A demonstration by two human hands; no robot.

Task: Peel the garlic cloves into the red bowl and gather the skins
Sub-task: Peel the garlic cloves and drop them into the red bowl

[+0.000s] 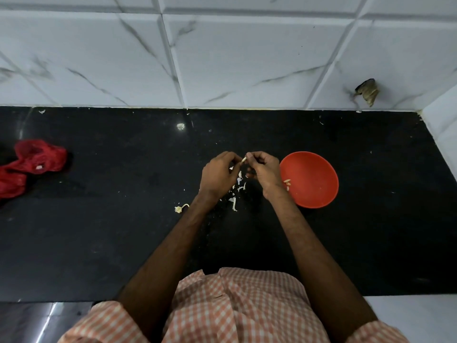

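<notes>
Over a black counter (pixel 99 243), the left hand (pixel 218 173) and right hand (pixel 263 170) meet, both pinching a small pale clove (pixel 243 159) at their fingertips. Skins (pixel 236 191) lie scattered beneath them. Just right sits a red bowl (pixel 314 179) with peeled cloves (pixel 287 183) near its left wall. A garlic stub (pixel 180 208) lies left; a red net bag (pixel 32 162) far left.
</notes>
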